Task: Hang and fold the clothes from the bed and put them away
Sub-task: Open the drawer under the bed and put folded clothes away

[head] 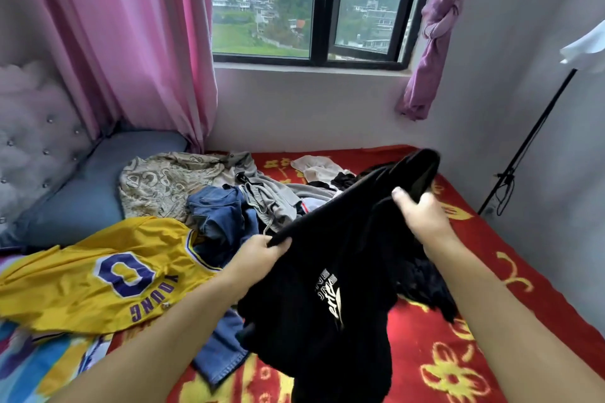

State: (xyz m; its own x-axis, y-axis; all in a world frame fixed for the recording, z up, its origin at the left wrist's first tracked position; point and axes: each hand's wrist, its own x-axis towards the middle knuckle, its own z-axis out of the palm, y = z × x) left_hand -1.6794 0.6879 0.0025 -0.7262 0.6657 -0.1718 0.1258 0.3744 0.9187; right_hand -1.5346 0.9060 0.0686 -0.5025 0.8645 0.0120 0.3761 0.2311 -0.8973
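Note:
I hold a black garment [330, 258] with a white logo up over the bed [458, 353]. My left hand [262, 255] grips its near edge at the left. My right hand [422, 213] grips the same edge farther right and higher, so the cloth stretches between them and hangs down. On the bed lie a yellow jersey [98, 275] with a purple 0, blue jeans [222, 222], a grey garment [271, 196], a beige patterned garment [160, 180] and a pale one [317, 167]. More black clothing [422, 285] lies under my right arm.
The bed has a red blanket with yellow flowers and a blue pillow [82, 193] against a tufted headboard [36, 141]. Pink curtains [131, 42] flank a window [311, 3]. A black light stand [527, 141] leans by the right wall.

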